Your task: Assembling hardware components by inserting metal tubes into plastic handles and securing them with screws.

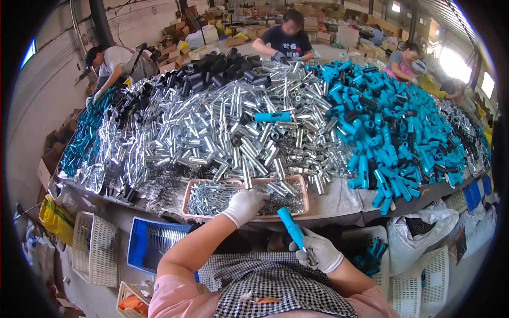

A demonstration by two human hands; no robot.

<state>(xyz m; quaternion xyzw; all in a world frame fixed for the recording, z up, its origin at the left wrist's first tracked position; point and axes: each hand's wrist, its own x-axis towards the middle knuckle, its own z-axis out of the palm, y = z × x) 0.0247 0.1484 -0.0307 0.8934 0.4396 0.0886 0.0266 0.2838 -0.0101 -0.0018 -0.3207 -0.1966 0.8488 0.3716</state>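
Note:
My right hand [320,251], in a white glove, grips a teal plastic tube [290,227] in front of my apron; a shiny metal end shows at the tube's lower side. At the table's front edge, my gloved left hand [245,207] reaches over two pink trays. Its fingers are drawn together at the small parts, and what they pinch, if anything, is too small to make out. Small silver metal pins fill the left tray [185,205]. The right tray [306,197] holds small dark springs or screws, with several silver metal tubes lying across it.
Beyond the trays rises a heap of silver metal tubes [212,127], with black tubes [222,69] behind. Teal tubes [387,122] pile up on the right. Below stand a blue bin [142,241] and white baskets [95,246]. Several co-workers, including one person [286,40], work around the table.

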